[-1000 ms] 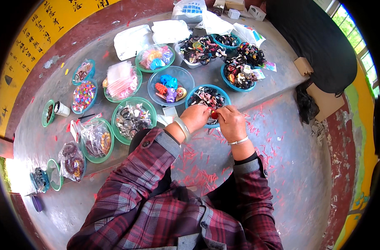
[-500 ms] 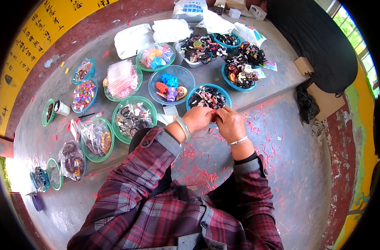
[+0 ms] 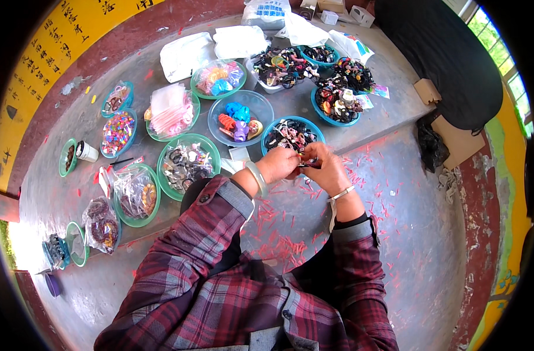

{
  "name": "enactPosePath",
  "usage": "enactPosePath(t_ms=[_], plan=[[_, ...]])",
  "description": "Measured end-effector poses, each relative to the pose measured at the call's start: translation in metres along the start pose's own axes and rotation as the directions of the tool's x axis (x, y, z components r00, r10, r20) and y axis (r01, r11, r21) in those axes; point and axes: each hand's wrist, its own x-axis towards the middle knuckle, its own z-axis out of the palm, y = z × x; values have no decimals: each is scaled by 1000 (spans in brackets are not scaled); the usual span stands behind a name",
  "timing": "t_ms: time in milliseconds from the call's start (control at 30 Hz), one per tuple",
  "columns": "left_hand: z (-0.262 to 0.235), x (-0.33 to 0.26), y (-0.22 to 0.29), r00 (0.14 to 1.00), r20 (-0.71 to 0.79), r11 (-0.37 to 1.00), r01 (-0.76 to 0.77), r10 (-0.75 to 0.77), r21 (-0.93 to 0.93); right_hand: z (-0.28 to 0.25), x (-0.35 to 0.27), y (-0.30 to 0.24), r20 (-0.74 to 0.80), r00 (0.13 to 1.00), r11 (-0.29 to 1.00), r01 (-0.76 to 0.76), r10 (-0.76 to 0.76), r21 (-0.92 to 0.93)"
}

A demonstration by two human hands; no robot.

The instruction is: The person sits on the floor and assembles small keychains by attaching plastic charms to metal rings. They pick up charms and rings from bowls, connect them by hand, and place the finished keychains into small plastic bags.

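Many bowls are spread over the grey ledge (image 3: 384,111). Just above the hands, in the middle of the frame, a blue bowl (image 3: 321,132) is filled with black and pink hair ties (image 3: 291,136); its bottom edge is partly covered by the hands. A clear bowl (image 3: 215,120) with red, blue and purple bands is seen up and to the left. A green bowl (image 3: 162,169) filled with little shiny packs is placed left of the left wrist, and a small white box (image 3: 239,154) is set close to that wrist. Pink bags (image 3: 166,112) are piled farther up and left. White bags (image 3: 188,57) are laid at the top. A big black sheet (image 3: 442,64) is seen at the upper right. Red scraps (image 3: 286,250) are scattered over the floor below the hands.

The left hand (image 3: 280,163) and the right hand (image 3: 328,171) are held together, fingertips touching. A small dark thing (image 3: 309,164) is pinched by the right fingers, just below the blue bowl. What it is cannot be told, as it is partly hidden by fingers. Whether it is also gripped by the left fingers cannot be told.

Half a second ago, the right hand was bunched up; now it is turned and opened more, so the dark thing can be seen. The bowls are not moved.
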Motion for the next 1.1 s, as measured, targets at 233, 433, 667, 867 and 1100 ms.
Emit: enactPosePath(t_ms=[233,433,667,867,1100], plan=[[2,-3,3,998,-41,983,36,-44,-179,-11,3,15,-18,997,950,-69,79,304],[4,-3,1,999,16,978,38,-35,-205,1,1,8,-167,986,991,16,7,135],[6,-3,3,999,27,979,-36,42,-201,-7,0,6,-142,931,892,267,-336,-365],[6,-1,-2,996,62,967,-49,67,-250,-3,0,-3,-26,873,774,417,-487,-477],[5,-4,4,1000,12,957,-10,14,-290,-1,-1,1,5,908,850,395,-419,-349]])
